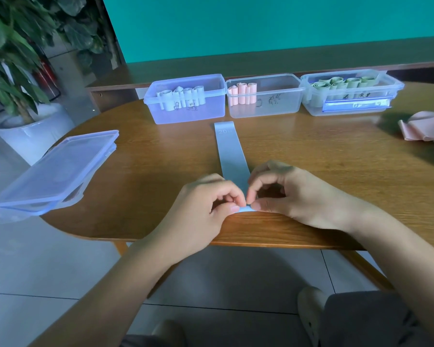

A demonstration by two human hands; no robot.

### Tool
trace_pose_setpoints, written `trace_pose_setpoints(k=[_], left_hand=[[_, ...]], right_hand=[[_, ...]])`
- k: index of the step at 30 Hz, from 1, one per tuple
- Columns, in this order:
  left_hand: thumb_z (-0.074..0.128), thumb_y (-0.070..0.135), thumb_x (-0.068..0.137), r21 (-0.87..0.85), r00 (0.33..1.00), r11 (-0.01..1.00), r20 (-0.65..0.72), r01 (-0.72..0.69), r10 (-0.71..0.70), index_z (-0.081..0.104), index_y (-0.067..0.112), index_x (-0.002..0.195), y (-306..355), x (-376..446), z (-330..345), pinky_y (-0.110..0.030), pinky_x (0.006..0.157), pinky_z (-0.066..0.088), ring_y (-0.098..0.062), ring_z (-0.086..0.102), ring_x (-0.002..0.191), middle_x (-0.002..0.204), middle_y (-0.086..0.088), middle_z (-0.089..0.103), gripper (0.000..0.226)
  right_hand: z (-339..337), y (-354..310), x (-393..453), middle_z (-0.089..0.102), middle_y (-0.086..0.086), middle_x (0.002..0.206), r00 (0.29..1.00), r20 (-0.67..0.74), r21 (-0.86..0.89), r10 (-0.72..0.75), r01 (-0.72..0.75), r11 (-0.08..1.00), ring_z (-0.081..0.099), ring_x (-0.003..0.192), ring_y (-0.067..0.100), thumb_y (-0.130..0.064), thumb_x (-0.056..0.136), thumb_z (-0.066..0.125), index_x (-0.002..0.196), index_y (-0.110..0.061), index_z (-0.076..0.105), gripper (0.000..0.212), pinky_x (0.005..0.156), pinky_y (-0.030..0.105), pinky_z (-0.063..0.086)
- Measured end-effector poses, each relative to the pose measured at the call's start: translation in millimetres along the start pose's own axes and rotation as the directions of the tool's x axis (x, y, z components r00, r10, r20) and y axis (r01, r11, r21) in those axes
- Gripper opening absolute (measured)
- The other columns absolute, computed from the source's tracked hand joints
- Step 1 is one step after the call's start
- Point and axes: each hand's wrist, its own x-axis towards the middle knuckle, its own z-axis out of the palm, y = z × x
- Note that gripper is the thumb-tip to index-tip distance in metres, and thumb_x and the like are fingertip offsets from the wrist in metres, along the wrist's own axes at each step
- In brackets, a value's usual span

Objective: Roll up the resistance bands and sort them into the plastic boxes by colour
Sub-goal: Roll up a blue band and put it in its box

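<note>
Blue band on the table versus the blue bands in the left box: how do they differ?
The blue band lies flat and stretched out on the table, its near end pinched by both hands; the boxed blue bands are rolled and stand upright in the left box, untouched. Both are pale blue.

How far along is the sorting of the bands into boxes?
Done: rolls already sit in the left box, middle box and right box. In hand: both hands pinch the blue band, starting its roll. Left: the pink band.

Band [229,149] lies before three boxes [263,96]; lids [53,171] left.
</note>
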Motion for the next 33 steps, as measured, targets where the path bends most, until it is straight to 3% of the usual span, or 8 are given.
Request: trace_pose_setpoints(k=[6, 12, 17, 22, 26, 29, 33], left_hand=[[0.064, 0.019, 0.096, 0.071, 0.997, 0.994, 0.008, -0.082, 0.082, 0.075, 0.026, 0.098, -3, -4, 5, -0.025, 0.080, 0.051, -0.004, 0.062, 0.091, 0.096, 0.017, 0.066, 0.013], [0.070, 0.035, 0.091, 0.108, 0.997, 0.992, 0.026, -0.071, 0.069, 0.073, 0.027, 0.100, 0, -4, 2, -0.009, 0.071, 0.046, 0.002, 0.059, 0.085, 0.091, 0.019, 0.063, 0.012], [0.068, 0.033, 0.093, 0.092, 0.999, 0.994, 0.009, -0.051, 0.050, 0.071, 0.027, 0.094, 0, 0, 5, -0.014, 0.070, 0.046, -0.002, 0.057, 0.086, 0.091, 0.018, 0.056, 0.006], [0.056, 0.029, 0.101, 0.158, 0.996, 0.984, -0.026, -0.081, 0.087, 0.069, 0.023, 0.098, -3, 1, 10, -0.022, 0.074, 0.048, -0.007, 0.056, 0.087, 0.096, 0.012, 0.056, 0.015], [0.069, 0.014, 0.093, 0.269, 0.977, 0.948, -0.079, -0.171, 0.199, 0.072, 0.016, 0.096, -2, 0, 11, -0.031, 0.065, 0.057, -0.013, 0.063, 0.078, 0.089, 0.002, 0.065, 0.004], [0.067, 0.019, 0.095, 0.255, 0.976, 0.953, -0.096, -0.165, 0.195, 0.070, 0.017, 0.094, -3, 1, 11, -0.035, 0.062, 0.057, -0.015, 0.062, 0.076, 0.086, 0.002, 0.064, 0.003], [0.060, 0.027, 0.099, 0.240, 0.981, 0.958, -0.079, -0.156, 0.179, 0.070, 0.018, 0.096, -3, 0, 11, -0.028, 0.069, 0.055, -0.012, 0.059, 0.083, 0.095, 0.006, 0.060, 0.013]], right_hand=[[3, 5, -6, 0.056, -0.017, 0.115, 0.992, 0.010, -0.161, -0.125, 0.125, 0.979, 0.052, 0.115, 0.000, -0.029, 0.094, 0.069, 0.099, -0.038, 0.074, 0.011, 0.097, 0.014, 0.034], [6, 7, -8, 0.055, -0.016, 0.117, 0.991, -0.045, -0.145, -0.122, 0.115, 0.983, 0.054, 0.115, -0.001, -0.036, 0.086, 0.077, 0.096, -0.037, 0.077, 0.010, 0.096, 0.009, 0.035], [11, 9, -5, 0.055, -0.016, 0.115, 0.986, -0.093, -0.157, -0.142, 0.126, 0.980, 0.055, 0.110, -0.001, -0.032, 0.090, 0.074, 0.094, -0.033, 0.078, 0.006, 0.091, 0.009, 0.036], [14, 13, -4, 0.054, -0.016, 0.114, 0.976, -0.118, -0.229, -0.182, 0.152, 0.961, 0.055, 0.104, -0.003, -0.031, 0.095, 0.068, 0.098, -0.028, 0.076, 0.010, 0.086, 0.009, 0.036], [17, 13, -4, 0.054, -0.012, 0.112, 0.966, -0.167, -0.261, -0.197, 0.149, 0.954, 0.058, 0.100, 0.004, -0.031, 0.096, 0.066, 0.099, -0.027, 0.075, 0.010, 0.087, 0.015, 0.042], [19, 11, -3, 0.056, -0.013, 0.107, 0.966, -0.201, -0.220, -0.164, 0.119, 0.968, 0.060, 0.097, 0.007, -0.028, 0.093, 0.070, 0.094, -0.027, 0.073, 0.003, 0.087, 0.017, 0.044], [19, 9, 0, 0.058, -0.012, 0.100, 0.967, -0.239, -0.162, -0.086, 0.048, 0.986, 0.059, 0.090, 0.008, -0.029, 0.089, 0.075, 0.084, -0.028, 0.068, 0.009, 0.080, 0.015, 0.044]])
